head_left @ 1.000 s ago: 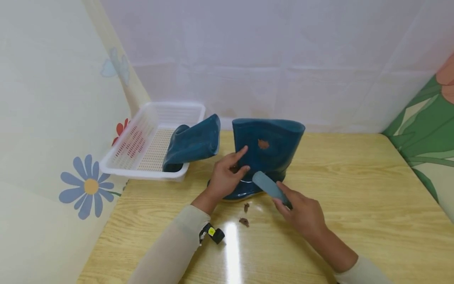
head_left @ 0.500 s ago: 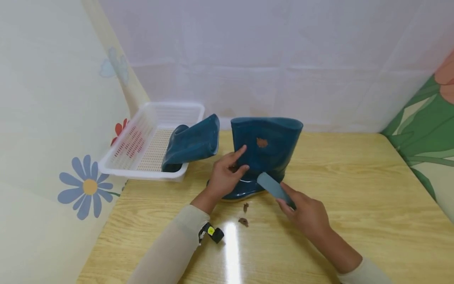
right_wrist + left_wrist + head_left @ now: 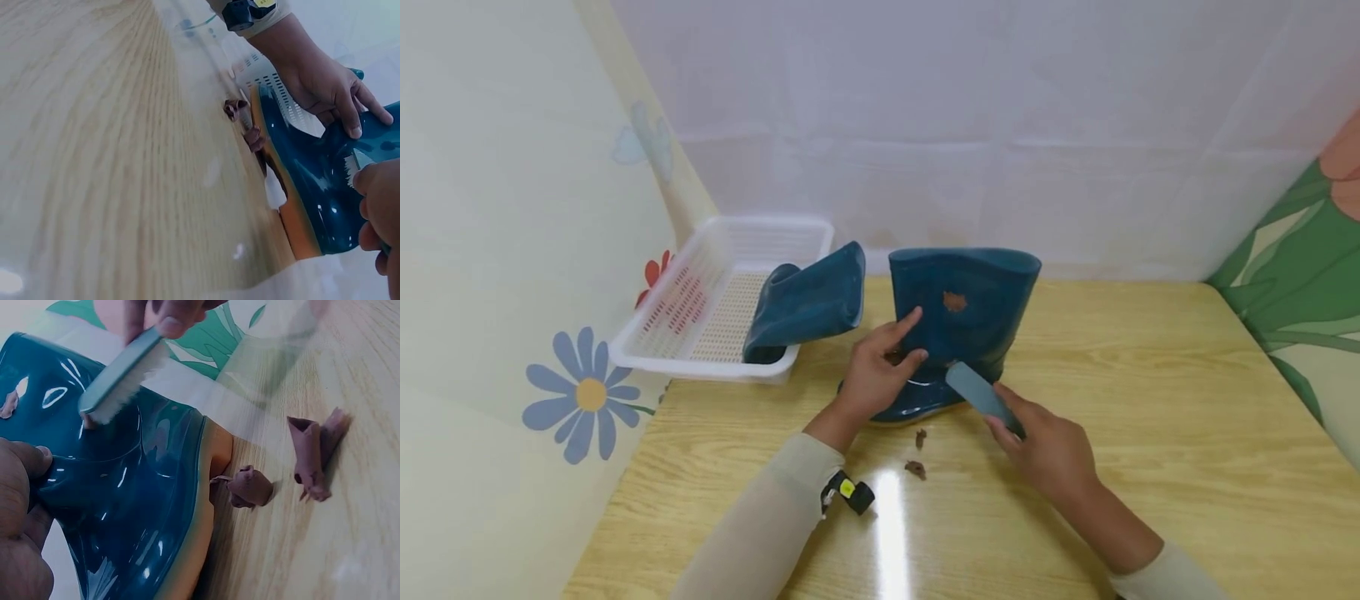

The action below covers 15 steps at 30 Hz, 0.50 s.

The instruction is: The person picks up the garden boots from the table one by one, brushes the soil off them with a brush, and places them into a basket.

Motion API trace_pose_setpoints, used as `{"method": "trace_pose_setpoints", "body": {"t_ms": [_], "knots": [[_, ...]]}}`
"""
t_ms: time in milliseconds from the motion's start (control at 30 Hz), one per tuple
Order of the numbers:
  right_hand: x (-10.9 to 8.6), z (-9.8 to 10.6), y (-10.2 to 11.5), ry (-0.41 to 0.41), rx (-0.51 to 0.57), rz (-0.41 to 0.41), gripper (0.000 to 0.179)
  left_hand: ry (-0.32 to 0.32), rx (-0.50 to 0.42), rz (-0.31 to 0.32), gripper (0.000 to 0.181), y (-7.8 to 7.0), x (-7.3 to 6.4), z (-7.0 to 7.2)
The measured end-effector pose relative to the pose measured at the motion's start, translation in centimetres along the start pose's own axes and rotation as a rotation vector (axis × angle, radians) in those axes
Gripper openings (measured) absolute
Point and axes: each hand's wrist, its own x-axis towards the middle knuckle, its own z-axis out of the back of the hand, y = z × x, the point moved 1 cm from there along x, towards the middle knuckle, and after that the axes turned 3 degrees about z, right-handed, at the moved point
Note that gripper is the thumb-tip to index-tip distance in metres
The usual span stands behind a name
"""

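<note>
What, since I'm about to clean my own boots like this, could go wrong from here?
The brown bit at the tip of the blue-green, pale-bristled brush might smear across the glossy dark-teal boot instead of lifting. If the left hand holding the boot loosens, it could slip or tip under the right hand's brushing. Should it shift, its tan sole might squash the crumpled brown clumps beside it on the wood-grain table.

Basket [image 3: 692, 367]: left of centre, on the table [image 3: 1150, 417]
Lying boot [image 3: 812, 304]: in the basket, shaft over the right rim
Upright boot [image 3: 977, 329]: centre, right of the basket
Brush [image 3: 979, 393]: at its ankle
Clumps [image 3: 915, 470]: lower centre, before it
</note>
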Motion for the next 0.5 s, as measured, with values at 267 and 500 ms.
{"method": "trace_pose_setpoints", "body": {"t_ms": [267,500], "knots": [[-1.10,0.71,-0.82,0.030,0.010,-0.016,0.054,0.003,-0.008,0.010,0.059,-0.22,0.10,0.05],[-0.62,0.87,-0.26,0.040,0.038,-0.013,0.054,0.003,-0.026,0.014,0.059,-0.19,0.00,-0.01]]}}
